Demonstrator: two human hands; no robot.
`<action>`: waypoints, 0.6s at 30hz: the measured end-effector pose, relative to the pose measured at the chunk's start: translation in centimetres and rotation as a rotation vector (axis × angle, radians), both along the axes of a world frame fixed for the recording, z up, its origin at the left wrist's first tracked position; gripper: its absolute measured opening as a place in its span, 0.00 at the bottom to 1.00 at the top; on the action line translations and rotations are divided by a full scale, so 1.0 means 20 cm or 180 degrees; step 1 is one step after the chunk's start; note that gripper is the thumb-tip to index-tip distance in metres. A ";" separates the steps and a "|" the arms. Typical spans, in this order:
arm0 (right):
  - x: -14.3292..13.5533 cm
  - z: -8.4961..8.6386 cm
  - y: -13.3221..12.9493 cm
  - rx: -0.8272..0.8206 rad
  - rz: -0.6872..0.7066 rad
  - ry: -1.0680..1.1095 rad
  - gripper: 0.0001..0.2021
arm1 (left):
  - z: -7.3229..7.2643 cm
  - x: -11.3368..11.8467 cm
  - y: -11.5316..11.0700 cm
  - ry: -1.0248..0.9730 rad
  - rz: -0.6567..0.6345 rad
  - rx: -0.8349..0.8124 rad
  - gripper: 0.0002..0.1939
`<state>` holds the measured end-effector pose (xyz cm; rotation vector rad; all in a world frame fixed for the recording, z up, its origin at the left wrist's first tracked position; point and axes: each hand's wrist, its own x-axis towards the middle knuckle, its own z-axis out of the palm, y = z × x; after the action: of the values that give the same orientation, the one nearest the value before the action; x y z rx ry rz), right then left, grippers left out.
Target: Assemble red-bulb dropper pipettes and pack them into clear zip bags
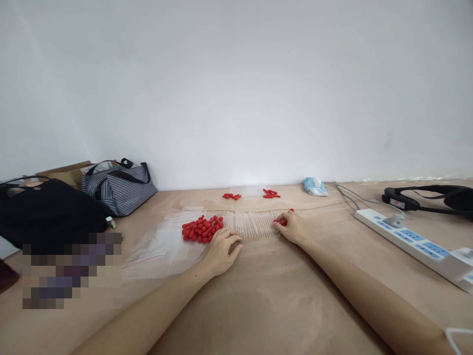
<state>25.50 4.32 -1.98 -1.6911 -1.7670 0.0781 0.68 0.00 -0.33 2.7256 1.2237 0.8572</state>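
Note:
A heap of small red rubber bulbs (201, 230) lies on clear plastic bags left of centre. To its right, thin clear tubes (254, 224) lie side by side in a row. My left hand (223, 250) rests at the heap's right edge and the row's left end, fingers spread and slightly curved, with nothing visible in them. At the row's right end, my right hand (293, 229) has its fingers curled around a red rubber bulb (280, 222). Another red tip (291, 210) shows behind that hand. How many bulbs it covers is hidden.
Farther back lie a second row of tubes (252, 193) and small red bulb groups (231, 196). Flat plastic bags (155, 251) spread leftward. A striped bag (121, 187) and black bag (48, 212) stand left. A blue-white packet (315, 186), power strip (410, 241) and black headset (424, 199) lie right.

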 end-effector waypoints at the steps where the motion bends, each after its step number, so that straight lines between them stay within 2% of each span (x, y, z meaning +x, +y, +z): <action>1: 0.00 0.00 0.00 0.0094 -0.0019 0.0058 0.08 | 0.00 0.00 0.00 0.0013 0.0002 0.0006 0.07; 4: -0.02 0.01 -0.02 0.0463 0.0167 0.0380 0.09 | -0.01 -0.01 0.00 0.0023 0.0024 0.0100 0.07; 8: -0.07 0.01 -0.13 0.0672 0.0873 0.0956 0.11 | 0.01 0.01 0.00 0.0025 0.0269 0.0273 0.06; 10: -0.10 0.01 -0.21 0.0697 0.1169 0.0983 0.13 | 0.03 0.04 0.01 0.0051 0.0500 0.0308 0.04; 13: -0.12 0.00 -0.29 0.0576 0.1481 0.0929 0.10 | 0.06 0.13 0.05 0.0092 0.0826 0.0310 0.05; 18: -0.10 0.00 -0.32 0.0128 0.1656 0.0888 0.05 | 0.08 0.27 0.14 0.0281 0.1185 0.0156 0.14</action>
<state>23.40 -2.14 -1.99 -1.0926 -1.9261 0.4798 6.17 2.89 1.34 2.6384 1.7889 0.8072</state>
